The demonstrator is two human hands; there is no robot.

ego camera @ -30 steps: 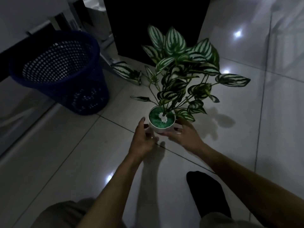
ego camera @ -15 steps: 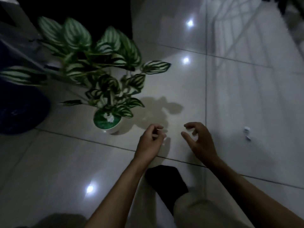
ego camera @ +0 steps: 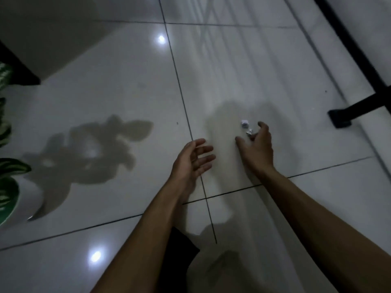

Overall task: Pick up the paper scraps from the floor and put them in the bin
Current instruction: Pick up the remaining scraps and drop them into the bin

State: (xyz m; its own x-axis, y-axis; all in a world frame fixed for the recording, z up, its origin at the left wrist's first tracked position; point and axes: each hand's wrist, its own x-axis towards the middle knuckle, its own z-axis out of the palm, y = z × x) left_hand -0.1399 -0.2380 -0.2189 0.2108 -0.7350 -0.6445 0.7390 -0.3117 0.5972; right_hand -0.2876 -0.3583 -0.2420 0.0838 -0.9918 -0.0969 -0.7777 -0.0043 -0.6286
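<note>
Two small white crumpled paper scraps lie on the glossy tiled floor: one paper scrap [ego camera: 244, 123] sits free, the second scrap [ego camera: 249, 132] lies right at the fingertips of my right hand [ego camera: 257, 144]. That hand hovers over them with fingers spread, holding nothing. My left hand [ego camera: 193, 158] is open, palm turned inward, a little to the left of the scraps. The bin is out of view.
A potted plant [ego camera: 9, 187] with striped leaves stands at the left edge and casts a shadow on the tiles. A black furniture leg and foot [ego camera: 349, 115] stands at the right. My dark sock [ego camera: 179, 250] shows below my arms.
Both hands let go of the plant pot and moved right toward the scraps. My view swung right, so the blue bin left the frame and the plant slid to the left edge.
</note>
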